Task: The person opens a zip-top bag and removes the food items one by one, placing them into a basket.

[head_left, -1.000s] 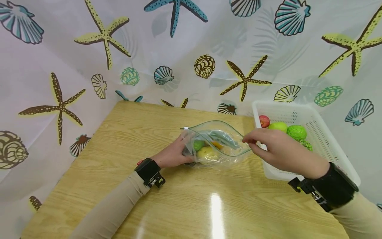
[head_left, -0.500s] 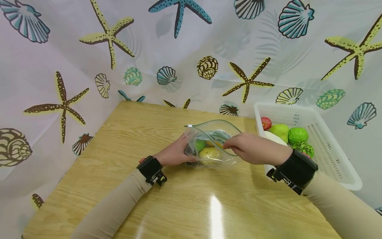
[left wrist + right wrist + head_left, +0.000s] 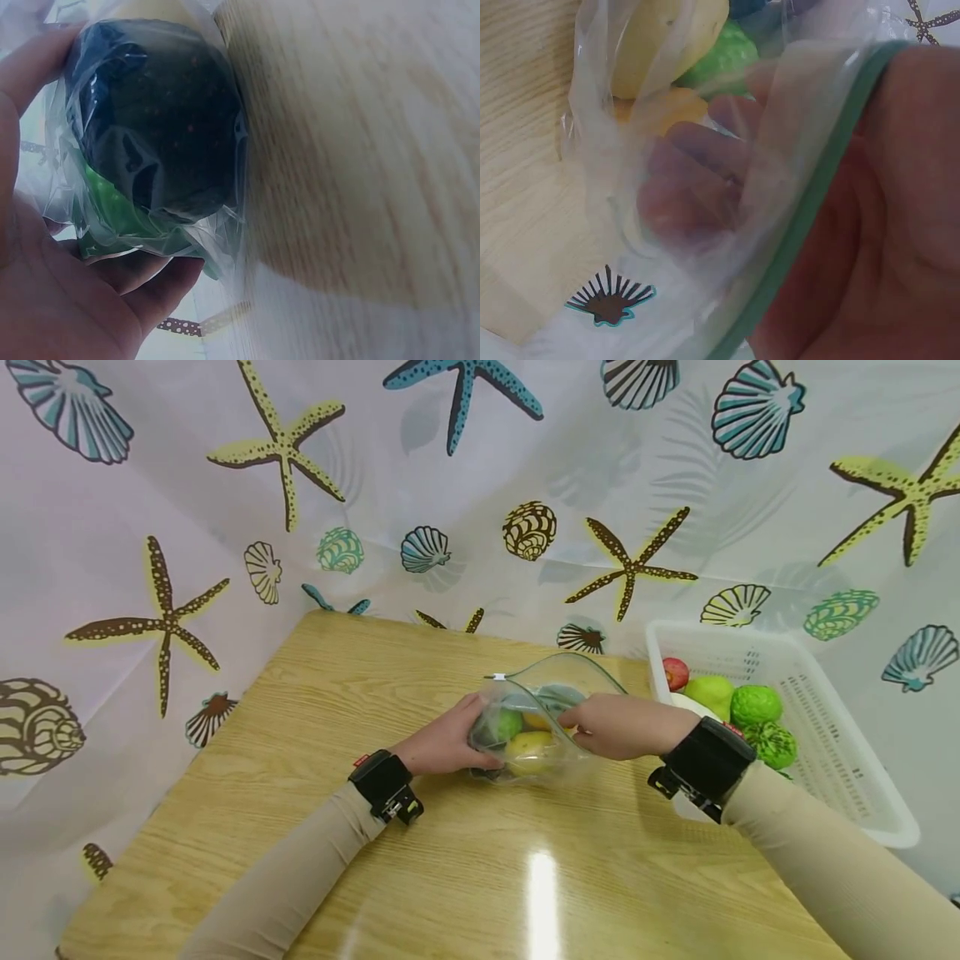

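Note:
A clear zip bag (image 3: pixel 543 760) with a green seal and white slider (image 3: pixel 499 677) lies on its side, mouth toward the right. Inside show a yellow potato-like item (image 3: pixel 529 752), a green one (image 3: pixel 508 723), an orange one (image 3: pixel 676 106) and a dark, rounded one (image 3: pixel 161 120). My left hand (image 3: pixel 450 739) grips the bag's closed end, thumb and fingers curled round the dark item through the plastic. My right hand (image 3: pixel 626 727) reaches in through the mouth. Its loosely bent fingers (image 3: pixel 682 202) show through the film close to the orange item, with nothing visible between them.
At the right a white plastic basket (image 3: pixel 832 727) holds a red apple-like item (image 3: pixel 676 673), a yellow-green fruit (image 3: pixel 711 693), green leafy-looking items (image 3: pixel 756 705) and something white, partly behind my right arm. A shell-print curtain (image 3: pixel 465 485) backs the wooden table (image 3: pixel 375 652).
My right hand has moved left from beside the bag's mouth to inside it. The left hand keeps its grip at the closed end. The view has shifted slightly.

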### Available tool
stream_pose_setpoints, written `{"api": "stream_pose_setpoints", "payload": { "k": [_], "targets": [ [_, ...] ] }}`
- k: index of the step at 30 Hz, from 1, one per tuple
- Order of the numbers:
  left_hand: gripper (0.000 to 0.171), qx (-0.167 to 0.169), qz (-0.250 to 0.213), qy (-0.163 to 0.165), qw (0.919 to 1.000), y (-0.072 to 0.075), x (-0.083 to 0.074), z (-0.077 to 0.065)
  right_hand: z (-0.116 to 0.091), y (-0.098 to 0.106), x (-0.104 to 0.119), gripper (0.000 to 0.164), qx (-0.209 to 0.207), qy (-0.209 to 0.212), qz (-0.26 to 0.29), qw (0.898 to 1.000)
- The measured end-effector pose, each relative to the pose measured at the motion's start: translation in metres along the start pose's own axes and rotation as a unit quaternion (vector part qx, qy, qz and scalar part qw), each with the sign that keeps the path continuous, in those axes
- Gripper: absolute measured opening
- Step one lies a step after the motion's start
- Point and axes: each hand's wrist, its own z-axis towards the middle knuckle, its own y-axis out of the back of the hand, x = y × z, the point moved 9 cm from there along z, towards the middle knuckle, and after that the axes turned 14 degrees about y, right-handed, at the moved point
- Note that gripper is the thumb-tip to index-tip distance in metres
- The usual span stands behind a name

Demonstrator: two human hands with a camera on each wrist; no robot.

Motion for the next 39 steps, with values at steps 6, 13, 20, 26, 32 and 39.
{"api": "stream_pose_setpoints", "payload": {
  "k": [6, 13, 20, 26, 32, 39],
  "targets": [
    [0.091, 0.007, -0.009, 0.006, 0.9999, -0.001, 0.001, 0.002, 0.0, 0.004, -0.004, 0.034, 0.018, -0.034, -0.044, 0.998],
    [0.086, 0.011, -0.017, 0.006, 0.9998, -0.002, 0.002, 0.005, 0.002, 0.009, -0.008, 0.041, 0.006, -0.056, -0.096, 0.994],
    [0.091, 0.01, -0.028, -0.002, 0.9996, -0.001, -0.003, 0.004, 0.006, 0.016, -0.012, 0.05, -0.02, -0.073, -0.146, 0.986],
    [0.085, 0.023, -0.068, -0.039, 0.9967, 0.003, -0.021, -0.002, 0.009, 0.016, -0.011, 0.05, -0.028, -0.073, -0.159, 0.984],
    [0.081, 0.05, -0.101, -0.057, 0.992, 0.008, -0.039, -0.011, 0.016, 0.015, -0.004, 0.037, -0.071, -0.023, -0.161, 0.984],
    [0.081, 0.067, -0.108, -0.081, 0.9885, 0.008, -0.045, -0.013, 0.024, 0.012, 0.008, 0.024, -0.101, 0.058, -0.148, 0.982]
  ]
}}
